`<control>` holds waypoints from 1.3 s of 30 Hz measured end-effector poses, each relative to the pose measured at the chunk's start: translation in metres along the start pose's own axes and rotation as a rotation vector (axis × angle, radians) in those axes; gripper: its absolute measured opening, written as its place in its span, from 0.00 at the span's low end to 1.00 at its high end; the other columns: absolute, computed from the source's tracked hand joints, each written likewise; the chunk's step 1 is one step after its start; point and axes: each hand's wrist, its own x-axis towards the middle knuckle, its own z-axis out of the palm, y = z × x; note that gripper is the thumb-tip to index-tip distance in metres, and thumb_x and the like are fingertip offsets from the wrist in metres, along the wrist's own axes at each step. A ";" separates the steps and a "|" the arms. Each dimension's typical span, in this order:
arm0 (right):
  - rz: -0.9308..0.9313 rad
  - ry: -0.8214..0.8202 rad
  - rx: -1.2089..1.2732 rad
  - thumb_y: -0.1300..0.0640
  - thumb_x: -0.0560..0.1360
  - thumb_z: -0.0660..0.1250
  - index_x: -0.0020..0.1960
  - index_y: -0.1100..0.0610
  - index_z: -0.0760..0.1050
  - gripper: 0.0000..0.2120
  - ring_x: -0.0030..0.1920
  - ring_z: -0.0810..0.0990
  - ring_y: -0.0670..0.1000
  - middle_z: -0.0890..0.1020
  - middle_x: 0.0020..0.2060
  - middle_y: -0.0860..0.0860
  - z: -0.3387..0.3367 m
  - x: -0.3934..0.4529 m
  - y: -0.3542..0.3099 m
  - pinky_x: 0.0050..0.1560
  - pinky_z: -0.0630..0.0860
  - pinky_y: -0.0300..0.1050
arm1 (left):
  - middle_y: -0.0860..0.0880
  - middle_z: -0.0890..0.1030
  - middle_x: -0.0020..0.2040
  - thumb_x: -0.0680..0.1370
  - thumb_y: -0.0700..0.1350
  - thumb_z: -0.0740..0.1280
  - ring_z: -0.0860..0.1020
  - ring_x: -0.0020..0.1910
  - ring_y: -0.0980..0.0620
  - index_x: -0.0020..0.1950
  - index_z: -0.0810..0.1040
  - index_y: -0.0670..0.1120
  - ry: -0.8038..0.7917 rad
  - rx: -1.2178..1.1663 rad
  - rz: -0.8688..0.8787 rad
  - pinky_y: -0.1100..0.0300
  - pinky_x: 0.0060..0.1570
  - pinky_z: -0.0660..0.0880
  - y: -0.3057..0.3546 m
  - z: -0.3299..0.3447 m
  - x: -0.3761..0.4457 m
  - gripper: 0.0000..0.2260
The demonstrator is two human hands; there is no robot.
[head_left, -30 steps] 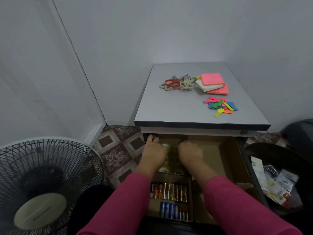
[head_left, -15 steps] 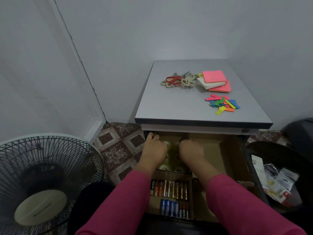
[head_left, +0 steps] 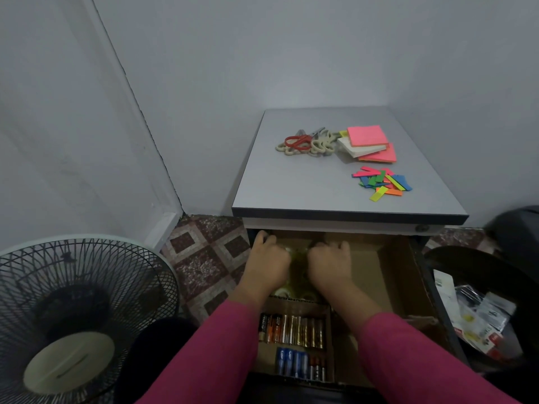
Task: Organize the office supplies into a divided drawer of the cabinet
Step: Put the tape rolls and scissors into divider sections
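Observation:
Both my hands are down in the open drawer under the grey cabinet top. My left hand and my right hand sit side by side, fingers curled down around clear tape rolls in the back-left compartment; the fingertips are hidden. In front of that, a compartment holds a row of batteries, with blue batteries nearer me. On the cabinet top lie scissors, pink and white sticky note pads and several coloured page flags.
A standing fan is on the floor to the left. A dark bin with wrappers stands to the right of the drawer. The drawer's right cardboard compartment holds nothing that I can see. Walls close in behind and to the right.
Both hands stay over the tape rolls with only small shifts. The view has tilted a little.

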 end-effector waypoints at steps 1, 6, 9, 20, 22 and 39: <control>0.008 0.100 0.013 0.57 0.73 0.63 0.52 0.51 0.80 0.10 0.55 0.75 0.55 0.80 0.51 0.51 0.000 -0.003 0.001 0.59 0.64 0.53 | 0.48 0.80 0.41 0.73 0.40 0.62 0.73 0.51 0.46 0.42 0.81 0.45 0.062 -0.044 0.015 0.49 0.64 0.60 0.000 -0.001 -0.001 0.08; -0.077 0.720 0.274 0.59 0.66 0.72 0.41 0.54 0.83 0.04 0.46 0.78 0.57 0.82 0.41 0.52 0.007 -0.010 0.010 0.49 0.73 0.52 | 0.50 0.82 0.38 0.73 0.38 0.61 0.75 0.43 0.51 0.41 0.83 0.44 0.518 -0.509 -0.020 0.60 0.47 0.73 -0.009 -0.003 -0.005 0.11; -0.179 0.943 0.452 0.58 0.72 0.64 0.45 0.57 0.82 0.08 0.50 0.76 0.56 0.80 0.44 0.53 -0.015 -0.006 0.012 0.51 0.70 0.51 | 0.49 0.81 0.39 0.73 0.35 0.61 0.73 0.43 0.51 0.41 0.82 0.41 0.832 -0.605 -0.036 0.64 0.44 0.70 -0.011 -0.032 0.003 0.10; 0.031 0.457 0.779 0.63 0.74 0.62 0.73 0.59 0.60 0.29 0.73 0.58 0.55 0.61 0.72 0.56 -0.092 0.098 0.026 0.68 0.62 0.48 | 0.44 0.69 0.68 0.78 0.43 0.63 0.67 0.67 0.46 0.72 0.66 0.47 0.273 -0.893 -0.423 0.51 0.67 0.66 -0.055 -0.075 0.106 0.22; 0.050 0.451 0.742 0.63 0.73 0.62 0.72 0.60 0.61 0.29 0.74 0.56 0.57 0.59 0.73 0.58 -0.092 0.113 0.028 0.70 0.61 0.50 | 0.44 0.69 0.67 0.78 0.43 0.63 0.68 0.66 0.46 0.71 0.67 0.47 0.294 -0.907 -0.422 0.50 0.67 0.66 -0.063 -0.072 0.120 0.21; 0.134 0.361 0.447 0.44 0.78 0.52 0.74 0.45 0.60 0.25 0.73 0.56 0.65 0.60 0.75 0.55 -0.087 0.192 0.028 0.70 0.54 0.63 | 0.49 0.61 0.76 0.81 0.58 0.50 0.57 0.75 0.46 0.73 0.64 0.62 0.194 -0.638 -0.388 0.43 0.72 0.53 -0.092 -0.057 0.202 0.19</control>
